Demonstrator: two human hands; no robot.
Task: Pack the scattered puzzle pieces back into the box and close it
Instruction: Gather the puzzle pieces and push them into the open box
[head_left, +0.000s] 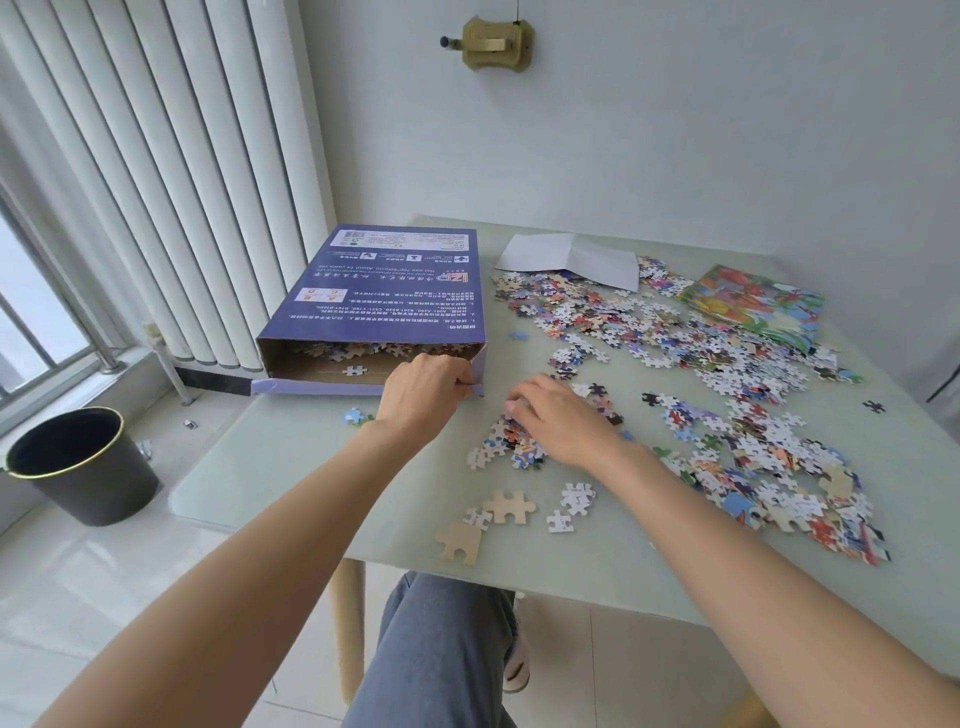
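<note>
A purple puzzle box (384, 291) lies flat at the table's left, its near end open with several pieces inside. My left hand (426, 389) pinches the box's right side flap at the open end. My right hand (556, 415) rests palm down with curled fingers on a small heap of puzzle pieces (511, 447) just right of the box mouth. Many more scattered pieces (691, 343) cover the right half of the table. A few loose pieces (506, 506) lie near the front edge.
A white folded sheet (571, 257) and a colourful picture sheet (753, 304) lie at the back of the pale green table (322, 467). A black bin (78, 465) stands on the floor to the left, below a white radiator (182, 171). My knee is under the table.
</note>
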